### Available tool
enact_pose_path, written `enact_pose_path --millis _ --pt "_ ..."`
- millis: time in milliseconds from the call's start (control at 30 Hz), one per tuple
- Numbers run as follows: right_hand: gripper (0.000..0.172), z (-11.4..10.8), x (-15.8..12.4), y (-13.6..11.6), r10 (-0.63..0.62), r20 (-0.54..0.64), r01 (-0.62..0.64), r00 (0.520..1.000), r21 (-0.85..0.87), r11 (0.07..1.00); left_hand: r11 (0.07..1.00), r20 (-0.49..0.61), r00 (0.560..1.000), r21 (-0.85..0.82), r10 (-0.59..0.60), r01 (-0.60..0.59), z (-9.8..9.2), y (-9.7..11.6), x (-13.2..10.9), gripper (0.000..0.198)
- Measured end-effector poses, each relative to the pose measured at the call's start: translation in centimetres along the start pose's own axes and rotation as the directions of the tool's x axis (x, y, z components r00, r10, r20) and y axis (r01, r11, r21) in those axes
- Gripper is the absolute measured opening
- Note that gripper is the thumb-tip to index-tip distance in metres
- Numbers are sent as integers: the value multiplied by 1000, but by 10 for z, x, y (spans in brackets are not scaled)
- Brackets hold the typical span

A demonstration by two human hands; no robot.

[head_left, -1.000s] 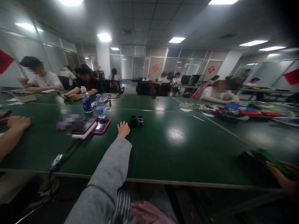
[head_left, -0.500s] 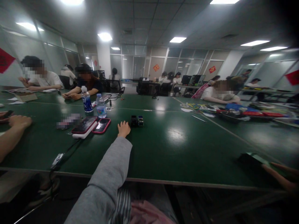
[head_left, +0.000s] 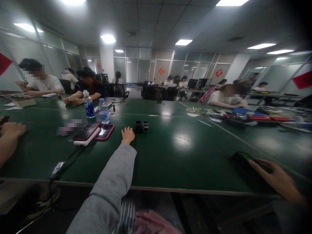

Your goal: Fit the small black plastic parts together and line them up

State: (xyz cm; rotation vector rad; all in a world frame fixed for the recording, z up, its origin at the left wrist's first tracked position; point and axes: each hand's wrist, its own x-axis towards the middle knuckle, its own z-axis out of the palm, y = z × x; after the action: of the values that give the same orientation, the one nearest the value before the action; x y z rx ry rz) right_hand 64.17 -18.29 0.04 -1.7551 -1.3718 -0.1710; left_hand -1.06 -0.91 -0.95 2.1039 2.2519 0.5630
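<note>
Right grip [head_left: 275, 175] shifted inward | grasping dark, green-edged object [head_left: 245, 157], details blurred | left grip [head_left: 128, 135] released, splayed

Left hand [head_left: 128, 134] left of two objects [head_left: 145, 126] on table [head_left: 170, 159], phones [head_left: 106, 132] further left, bottles [head_left: 89, 108] behind the phones

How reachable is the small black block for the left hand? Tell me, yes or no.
Likely yes: the left hand is just beside the small black block, nothing visible stands between them, and the hand appears empty.
</note>
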Motion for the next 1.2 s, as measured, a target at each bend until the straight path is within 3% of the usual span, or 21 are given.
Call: enact_pose_path --millis 100,167,233,300,400,467,533,633,767,900,967,1100,1200 --pt "67 40 21 -25 40 209 -43 977 7 999 1000 3 1000 0 6 -6 -2 1 -1 49" --pt "63 69 22 -72 -61 329 47 942 52 998 1000 6 1000 4 1 -2 -3 2 -2 48" --pt "57 100 13 -135 -166 422 130 891 113 985 1000 13 1000 6 -4 4 -5 3 -2 48" --pt "51 130 -3 -202 -298 453 218 841 220 951 1000 15 1000 6 -6 6 -5 4 -2 47" --pt "46 172 -34 -288 -449 490 253 747 415 874 1000 17 1000 8 -7 7 -4 6 -2 47" --pt "45 194 -53 -329 -561 494 259 664 552 793 1000 14 1000 15 -6 5 -4 7 -2 47" --pt "44 211 -68 -357 -634 473 260 612 637 726 1000 2 1000 27 -5 5 -4 8 -2 47" --pt "43 222 -81 -376 -673 439 266 595 683 680 999 -8 1000 47 -16 16 -4 9 -3 45" --pt "44 225 -81 -379 -682 435 239 588 712 660 999 5 1000 49 -17 16 -3 8 -2 44" --pt "49 244 -64 -371 -590 334 225 735 700 677 999 -6 1000 48 -12 12 -2 7 1 44" --pt "50 262 -52 -367 -553 293 265 780 646 716 999 22 1000 43 -21 20 -1 7 2 44" --pt "52 296 -34 -358 -545 309 285 779 599 748 999 67 998 45 -18 15 -1 5 5 45" --pt "56 308 -27 -353 -568 343 289 749 602 744 1000 48 999 22 -14 13 -2 6 5 49"
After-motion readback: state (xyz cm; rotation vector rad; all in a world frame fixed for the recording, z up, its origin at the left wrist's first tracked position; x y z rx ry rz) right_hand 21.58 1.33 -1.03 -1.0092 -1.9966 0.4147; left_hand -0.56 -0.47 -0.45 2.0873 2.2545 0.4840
